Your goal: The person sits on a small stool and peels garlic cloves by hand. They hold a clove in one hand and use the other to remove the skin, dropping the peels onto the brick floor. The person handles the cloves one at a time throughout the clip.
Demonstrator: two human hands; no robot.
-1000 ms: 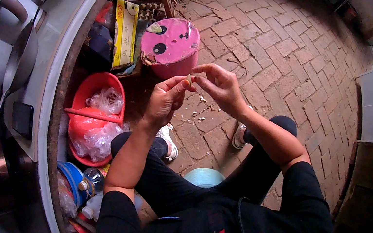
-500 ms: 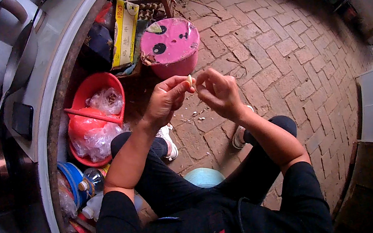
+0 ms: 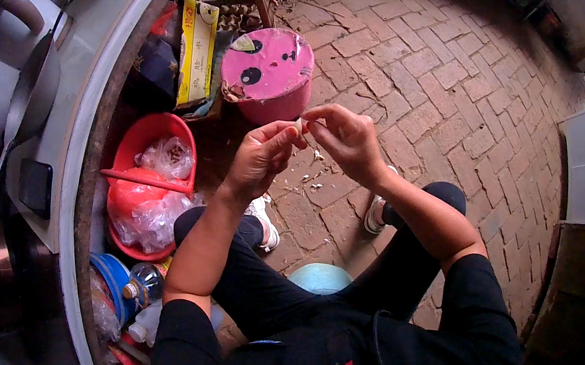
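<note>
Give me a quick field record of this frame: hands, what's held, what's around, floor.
left hand: raised in front of the person, fingertips pinching a small pale piece
right hand: fingertips meet the same piece from the other side
held item: small, whitish; too small to identify
pink bucket: just beyond the hands, pink lid with dark spots
red basin: to the person's left, holds clear plastic bags
yellow package: leaning beside the bucket
floor: brick paving, pale scraps below the hands
posture: seated, knees apart
</note>
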